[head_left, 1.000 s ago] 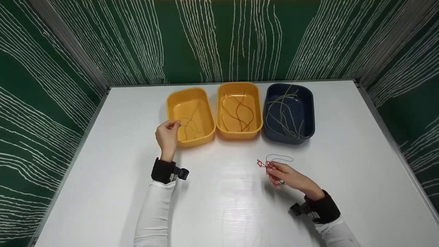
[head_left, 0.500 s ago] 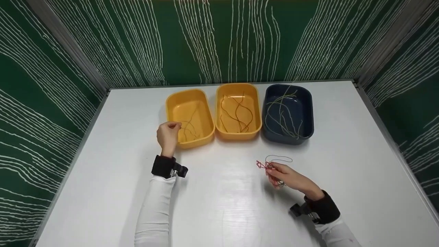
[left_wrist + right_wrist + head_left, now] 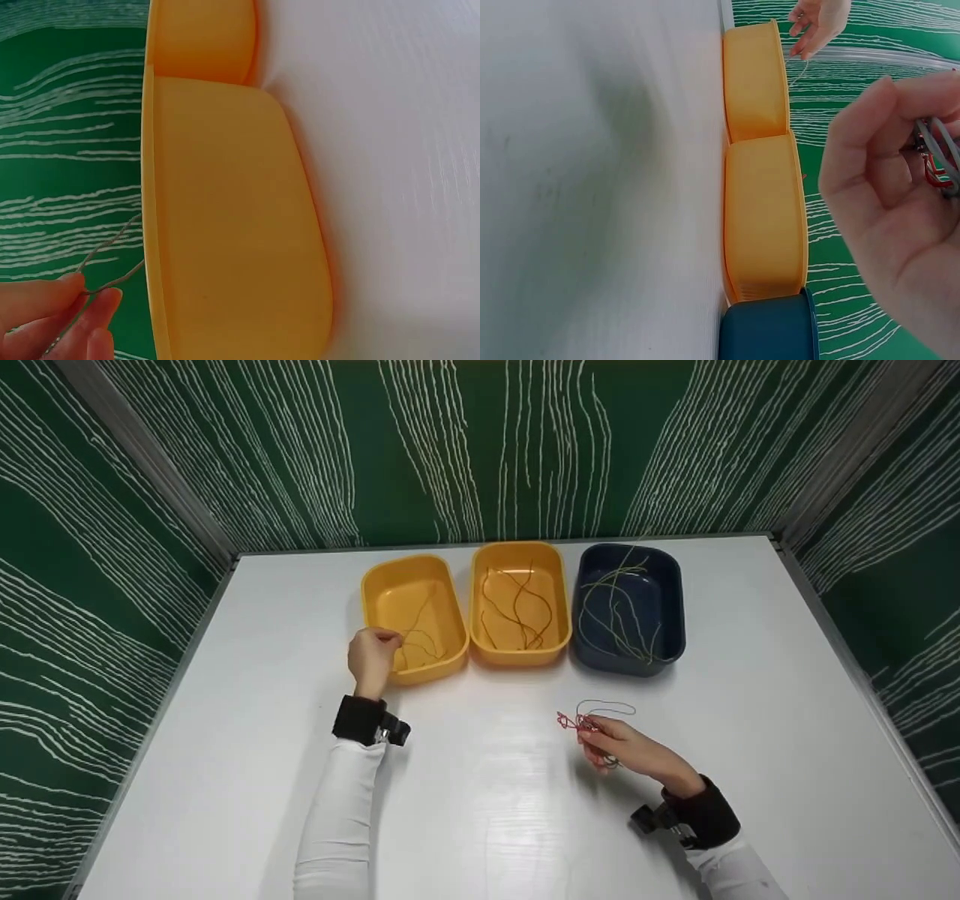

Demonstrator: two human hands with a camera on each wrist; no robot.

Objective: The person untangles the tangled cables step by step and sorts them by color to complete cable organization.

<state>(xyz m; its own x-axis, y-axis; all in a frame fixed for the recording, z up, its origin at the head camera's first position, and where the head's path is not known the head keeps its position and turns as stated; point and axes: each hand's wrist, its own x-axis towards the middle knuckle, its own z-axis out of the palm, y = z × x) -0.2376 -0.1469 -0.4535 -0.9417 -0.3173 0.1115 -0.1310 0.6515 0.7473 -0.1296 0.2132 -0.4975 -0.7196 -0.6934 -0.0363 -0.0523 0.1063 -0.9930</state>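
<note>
In the head view my left hand [image 3: 373, 660] is over the near left side of the left yellow bin [image 3: 431, 675]. Its thumb and finger pinch a thin grey cord [image 3: 124, 276], which reaches over the bin's rim in the left wrist view. Several thin cords [image 3: 420, 619] show inside that bin. My right hand [image 3: 634, 746] is in front of the dark blue bin [image 3: 622, 666] and grips a tangled bundle of red and grey cords [image 3: 581, 724]. A grey loop sticks out beyond the fingers. The palm hides part of the bundle.
Beside the left bin stands a middle yellow bin [image 3: 521, 658] with several brownish cords [image 3: 517, 607]. Yellowish-green cords [image 3: 636, 611] lie in the blue bin, one rising past its back rim. A white table [image 3: 487, 780] carries the bins. Green walls with white lines surround it.
My left hand has shifted slightly right and towards me at the left bin, still pinching the cord; the cords inside lie differently. The right hand has barely moved.
</note>
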